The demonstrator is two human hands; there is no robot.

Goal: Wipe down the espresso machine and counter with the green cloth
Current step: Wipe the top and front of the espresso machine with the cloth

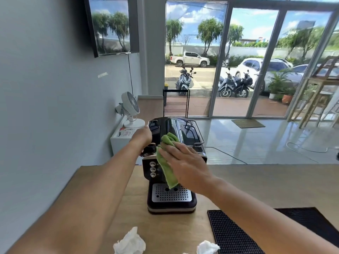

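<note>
Espresso machine (170, 197): black, upright on wooden table (102, 189), drip tray facing the camera.
Green cloth (165, 167): draped over the machine's upper front.
Right hand (187, 167): fingers straight, pressing the cloth flat.
Left hand (142, 135): against the machine's upper left side, fingers hidden, grip not discernible.
Crumpled tissues (130, 242): near edge, beside black bar mat (238, 233).

One espresso machine (172, 196), one green cloth (166, 166), two tissues (130, 242) (crumpled), one mat (234, 235).

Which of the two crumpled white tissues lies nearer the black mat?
The right tissue, just beside the black mat; the left tissue lies farther off.
</note>
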